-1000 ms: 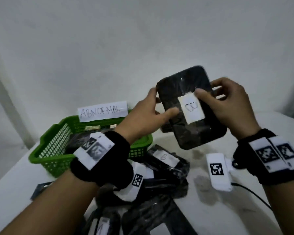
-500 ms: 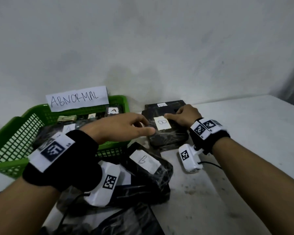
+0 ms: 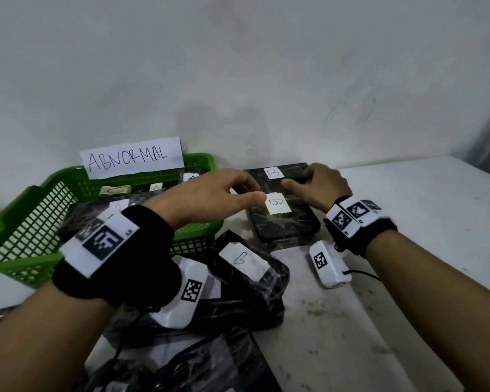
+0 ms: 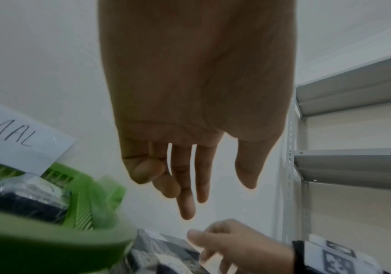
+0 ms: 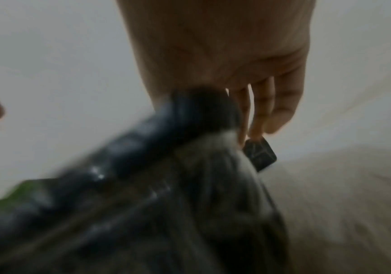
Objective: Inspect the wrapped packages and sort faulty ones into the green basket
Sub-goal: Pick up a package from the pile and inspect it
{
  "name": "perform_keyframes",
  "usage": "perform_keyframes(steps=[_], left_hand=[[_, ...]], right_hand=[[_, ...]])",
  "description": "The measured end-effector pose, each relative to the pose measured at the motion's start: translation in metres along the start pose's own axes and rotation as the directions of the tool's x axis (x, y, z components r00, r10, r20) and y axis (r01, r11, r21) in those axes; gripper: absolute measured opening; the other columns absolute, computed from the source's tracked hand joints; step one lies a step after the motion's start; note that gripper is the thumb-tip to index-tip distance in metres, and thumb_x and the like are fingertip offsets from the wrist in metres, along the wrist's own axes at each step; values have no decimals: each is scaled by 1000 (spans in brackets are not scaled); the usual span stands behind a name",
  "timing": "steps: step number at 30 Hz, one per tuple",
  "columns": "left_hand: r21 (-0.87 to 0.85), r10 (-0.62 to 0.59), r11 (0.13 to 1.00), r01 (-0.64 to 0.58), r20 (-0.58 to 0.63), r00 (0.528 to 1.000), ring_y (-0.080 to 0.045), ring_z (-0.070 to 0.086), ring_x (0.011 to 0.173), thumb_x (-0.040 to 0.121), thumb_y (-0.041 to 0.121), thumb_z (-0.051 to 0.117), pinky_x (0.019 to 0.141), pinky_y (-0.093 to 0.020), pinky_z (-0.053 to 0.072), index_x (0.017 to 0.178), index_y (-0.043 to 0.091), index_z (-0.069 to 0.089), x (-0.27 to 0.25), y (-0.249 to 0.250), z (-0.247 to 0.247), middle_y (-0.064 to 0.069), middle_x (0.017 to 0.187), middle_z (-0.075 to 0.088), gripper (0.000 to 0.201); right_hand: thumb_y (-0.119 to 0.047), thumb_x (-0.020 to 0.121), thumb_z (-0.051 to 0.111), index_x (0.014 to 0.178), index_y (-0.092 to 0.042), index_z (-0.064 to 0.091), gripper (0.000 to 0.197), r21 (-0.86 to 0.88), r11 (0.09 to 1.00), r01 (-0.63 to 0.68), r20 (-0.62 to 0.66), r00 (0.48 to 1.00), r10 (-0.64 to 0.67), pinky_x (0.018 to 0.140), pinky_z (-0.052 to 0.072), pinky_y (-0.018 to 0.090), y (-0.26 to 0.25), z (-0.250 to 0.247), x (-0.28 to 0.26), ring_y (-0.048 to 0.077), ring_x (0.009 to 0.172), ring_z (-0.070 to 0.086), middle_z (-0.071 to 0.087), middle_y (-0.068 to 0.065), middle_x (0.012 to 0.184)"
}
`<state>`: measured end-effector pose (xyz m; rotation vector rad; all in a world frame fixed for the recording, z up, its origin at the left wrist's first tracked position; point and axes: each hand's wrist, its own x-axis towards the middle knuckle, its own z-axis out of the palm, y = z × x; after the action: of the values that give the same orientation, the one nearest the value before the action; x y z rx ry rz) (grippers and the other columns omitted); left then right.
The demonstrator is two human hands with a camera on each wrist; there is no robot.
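Head view, package: black wrapped package [image 3: 285, 219] with a "B" sticker, flat on the white table [image 3: 408, 222], just right of the green basket [image 3: 26, 222], overlapping a 2nd "B" package [image 3: 277, 172] behind it.
Head view, right hand: right hand [image 3: 320, 188] on the package's far right edge, fingers curled over that edge, thumb stretched across the top toward the sticker.
Head view, left hand: left hand [image 3: 215, 193] hovering by the package's near-left corner, fingers loosely extended, holding nothing; contact with the wrap not clear.
Head view, long axis: running away from the body, roughly parallel to the basket's right wall; basket to the left of the grip.
Head view, nearer hand: right hand in contact; left hand closer to the basket.
Head view, pile: 3rd package [image 3: 249, 281], sticker mark unclear, in the heap nearest the body.
Left wrist view, fingers: fingers [image 4: 186, 185] spread and mostly straight, empty, above the basket's rim [image 4: 49, 241] and the package below.
Right wrist view, grip: heavily blurred; dark wrap [image 5: 166, 185] pressed against the palm, fingertips [image 5: 281, 111] hanging past its far edge; firmness of hold impossible to tell.
Judgement: package seemingly being set down among the accepted ones, not toward the basket.
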<state>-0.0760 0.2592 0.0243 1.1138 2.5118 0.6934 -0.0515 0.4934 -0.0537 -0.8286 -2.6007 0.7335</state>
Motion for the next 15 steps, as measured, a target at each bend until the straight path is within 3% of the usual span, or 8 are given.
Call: perform_keyframes(steps=[2, 4, 7, 10, 13, 15], left_hand=[[-7, 16, 1000, -17, -30, 999, 1, 57, 102, 96, 50, 54, 83, -16, 45, 120, 33, 64, -8, 2, -5, 19, 107, 61, 31], [-21, 18, 1000, -19, -60, 998, -3, 59, 104, 97, 49, 54, 88, -21, 48, 120, 31, 65, -21, 3, -10, 14, 112, 64, 31], [-39, 27, 999, -32, -123, 992, -8, 62, 103, 97, 47, 55, 93, -29, 51, 118, 28, 66, -45, 3, -14, 9, 112, 66, 31], [-53, 34, 998, -44, -171, 985, -1, 62, 99, 97, 48, 55, 82, -23, 48, 116, 29, 66, -76, -4, -15, 13, 108, 67, 29], [-13, 2, 1000, -3, -132, 991, -2, 62, 99, 93, 54, 55, 83, -23, 49, 116, 33, 64, -111, -18, -11, 14, 108, 67, 32], [33, -52, 998, 53, -28, 998, -4, 61, 102, 91, 58, 55, 87, -24, 50, 122, 34, 59, -135, -30, -7, 14, 111, 65, 40]], right_hand=[[-60, 85, 68, 119, -19, 61, 53, 79, 989, 127, -121, 986, -117, 82, 45, 31, -15, -22, -10, 22, 99, 64, 68, -1, 103], [-56, 88, 66, 115, -21, 64, 45, 154, 959, 237, -165, 963, -211, 80, 45, 31, -38, -48, -25, 19, 94, 64, 68, -3, 100], [-53, 87, 69, 100, -23, 70, 33, 206, 918, 340, 26, 936, -352, 74, 46, 31, -70, -80, -53, 15, 83, 65, 73, -4, 93], [-51, 83, 74, 92, -25, 72, 28, 203, 877, 436, 195, 859, -473, 63, 48, 27, -94, -81, -92, 8, 66, 65, 74, -4, 80], [-56, 80, 75, 92, -28, 71, 31, 45, 854, 518, 256, 821, -511, 63, 42, 26, -107, -60, -125, 8, 76, 64, 69, -9, 84], [-57, 81, 74, 94, -30, 69, 30, -53, 840, 540, 306, 810, -501, 63, 40, 25, -113, -46, -147, 7, 82, 64, 68, -12, 88]])
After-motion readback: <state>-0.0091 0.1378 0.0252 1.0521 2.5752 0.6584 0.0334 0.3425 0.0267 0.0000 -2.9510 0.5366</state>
